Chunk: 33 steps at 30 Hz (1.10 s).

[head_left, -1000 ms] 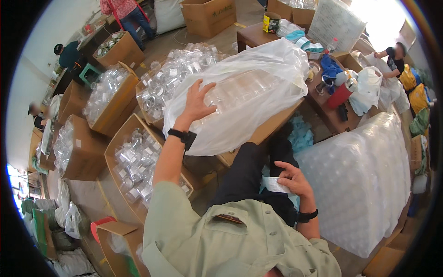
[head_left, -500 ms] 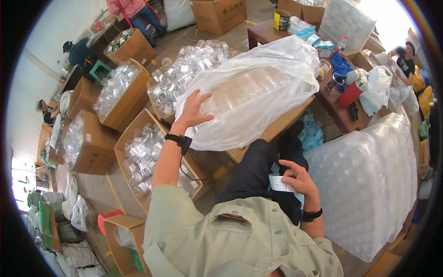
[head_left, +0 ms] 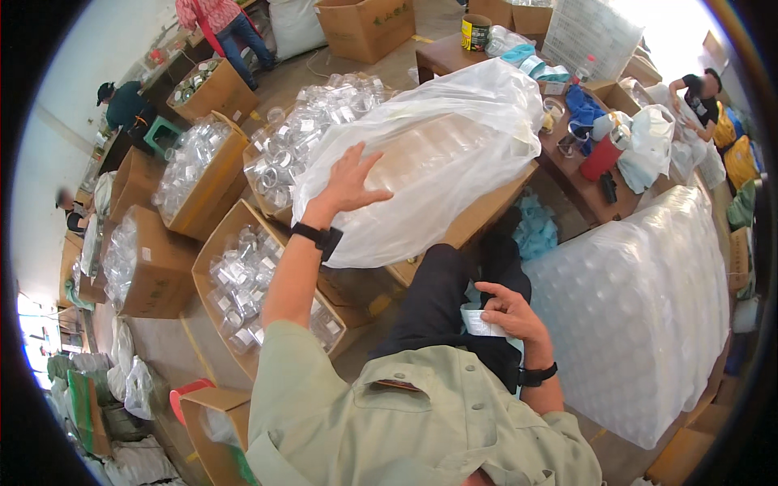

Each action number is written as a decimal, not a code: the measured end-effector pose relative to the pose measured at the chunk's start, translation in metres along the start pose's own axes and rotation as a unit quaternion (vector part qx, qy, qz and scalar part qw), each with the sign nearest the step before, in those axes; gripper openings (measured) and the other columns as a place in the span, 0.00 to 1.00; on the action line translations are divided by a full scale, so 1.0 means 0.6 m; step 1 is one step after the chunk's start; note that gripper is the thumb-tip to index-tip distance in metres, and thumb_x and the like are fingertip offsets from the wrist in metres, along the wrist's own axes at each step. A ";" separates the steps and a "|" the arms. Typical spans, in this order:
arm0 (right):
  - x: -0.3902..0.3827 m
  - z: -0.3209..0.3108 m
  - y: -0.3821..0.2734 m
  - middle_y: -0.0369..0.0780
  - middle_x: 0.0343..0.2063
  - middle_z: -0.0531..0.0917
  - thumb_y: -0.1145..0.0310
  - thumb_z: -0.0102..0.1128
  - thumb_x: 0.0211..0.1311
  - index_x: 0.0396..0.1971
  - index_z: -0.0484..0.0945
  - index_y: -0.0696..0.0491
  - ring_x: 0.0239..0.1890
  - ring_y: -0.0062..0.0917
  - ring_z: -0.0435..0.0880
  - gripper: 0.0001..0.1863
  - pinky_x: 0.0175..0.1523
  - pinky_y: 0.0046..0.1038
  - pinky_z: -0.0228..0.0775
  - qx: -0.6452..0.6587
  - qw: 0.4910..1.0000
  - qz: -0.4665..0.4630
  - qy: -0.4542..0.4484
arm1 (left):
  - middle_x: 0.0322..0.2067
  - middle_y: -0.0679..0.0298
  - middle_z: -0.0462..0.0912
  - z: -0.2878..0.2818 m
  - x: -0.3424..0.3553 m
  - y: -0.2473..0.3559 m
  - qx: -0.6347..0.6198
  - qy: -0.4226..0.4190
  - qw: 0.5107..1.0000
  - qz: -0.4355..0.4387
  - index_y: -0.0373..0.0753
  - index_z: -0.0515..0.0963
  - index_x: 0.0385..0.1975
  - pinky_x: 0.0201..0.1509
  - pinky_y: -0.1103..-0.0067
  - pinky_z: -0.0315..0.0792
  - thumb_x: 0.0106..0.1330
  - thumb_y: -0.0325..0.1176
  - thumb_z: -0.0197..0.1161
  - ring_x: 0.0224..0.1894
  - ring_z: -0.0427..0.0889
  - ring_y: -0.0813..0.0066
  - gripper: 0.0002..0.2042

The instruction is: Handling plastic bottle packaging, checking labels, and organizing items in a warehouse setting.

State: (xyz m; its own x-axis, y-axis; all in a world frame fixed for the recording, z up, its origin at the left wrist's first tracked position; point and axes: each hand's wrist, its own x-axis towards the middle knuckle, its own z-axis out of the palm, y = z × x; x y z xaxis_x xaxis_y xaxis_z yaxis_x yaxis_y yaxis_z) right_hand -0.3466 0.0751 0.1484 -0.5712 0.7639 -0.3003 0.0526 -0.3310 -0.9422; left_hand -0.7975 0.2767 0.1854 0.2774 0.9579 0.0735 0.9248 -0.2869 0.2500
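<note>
Left hand spread flat on clear plastic bag, right hand pinching white label, brown boxes nr.

You are in a packing warehouse or small factory floor. Open cardboard boxes stand all around you on a bare concrete floor, each filled with clear plastic jars. A big plastic bag of the same jars lies in front of you, and a tall wrapped stack of them rises at your right. Other workers sit among more boxes, and a cluttered table stands beyond the bag.
</note>
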 end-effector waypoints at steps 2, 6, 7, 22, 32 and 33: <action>-0.001 0.006 -0.005 0.33 0.30 0.85 0.76 0.71 0.65 0.73 0.69 0.54 0.31 0.13 0.79 0.36 0.37 0.20 0.71 0.001 1.000 0.002 -0.004 | 0.79 0.40 0.52 0.010 0.054 0.020 -0.068 0.007 0.997 0.036 0.52 0.64 0.77 0.79 0.50 0.56 0.52 0.66 0.75 0.79 0.53 0.34 0.52; -0.005 0.007 -0.019 0.33 0.29 0.85 0.74 0.72 0.66 0.72 0.70 0.53 0.31 0.13 0.79 0.35 0.38 0.20 0.71 -0.029 0.999 -0.014 -0.002 | 0.78 0.39 0.53 0.049 0.149 0.060 -0.123 -0.006 0.992 0.033 0.54 0.61 0.79 0.80 0.52 0.55 0.50 0.68 0.76 0.79 0.54 0.37 0.55; -0.008 0.006 -0.021 0.33 0.29 0.84 0.74 0.72 0.66 0.73 0.70 0.53 0.31 0.13 0.79 0.36 0.37 0.20 0.70 -0.050 0.999 -0.019 -0.001 | 0.78 0.39 0.53 0.053 0.163 0.066 -0.109 -0.026 0.994 0.016 0.54 0.60 0.80 0.80 0.52 0.55 0.50 0.67 0.76 0.79 0.54 0.37 0.56; -0.002 0.000 -0.007 0.33 0.30 0.85 0.73 0.70 0.67 0.72 0.70 0.54 0.31 0.13 0.80 0.34 0.38 0.20 0.72 -0.028 1.000 -0.005 -0.007 | 0.75 0.35 0.57 0.008 0.088 0.010 -0.096 -0.086 0.991 0.017 0.52 0.68 0.75 0.80 0.54 0.58 0.47 0.57 0.82 0.77 0.59 0.34 0.51; 0.005 0.003 -0.015 0.30 0.28 0.82 0.74 0.70 0.67 0.72 0.70 0.54 0.29 0.10 0.77 0.34 0.34 0.19 0.68 -0.033 0.999 0.004 -0.009 | 0.77 0.39 0.55 0.016 0.055 -0.013 -0.066 -0.050 0.996 0.010 0.53 0.68 0.76 0.79 0.47 0.55 0.50 0.62 0.79 0.77 0.57 0.33 0.50; 0.002 0.005 -0.011 0.30 0.28 0.82 0.74 0.70 0.67 0.72 0.70 0.54 0.29 0.10 0.77 0.34 0.34 0.19 0.68 -0.035 0.999 -0.001 -0.015 | 0.77 0.39 0.54 0.027 0.056 -0.007 -0.069 -0.040 0.997 0.010 0.52 0.68 0.76 0.79 0.46 0.54 0.51 0.64 0.77 0.77 0.57 0.33 0.50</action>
State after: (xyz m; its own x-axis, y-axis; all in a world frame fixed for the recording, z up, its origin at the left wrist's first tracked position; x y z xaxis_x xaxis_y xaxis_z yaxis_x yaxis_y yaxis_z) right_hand -0.3497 0.0764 0.1546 -0.5954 0.7474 -0.2946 0.1073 -0.2895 -0.9512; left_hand -0.7881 0.3100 0.1710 0.3200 0.9474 0.0044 0.8761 -0.2977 0.3792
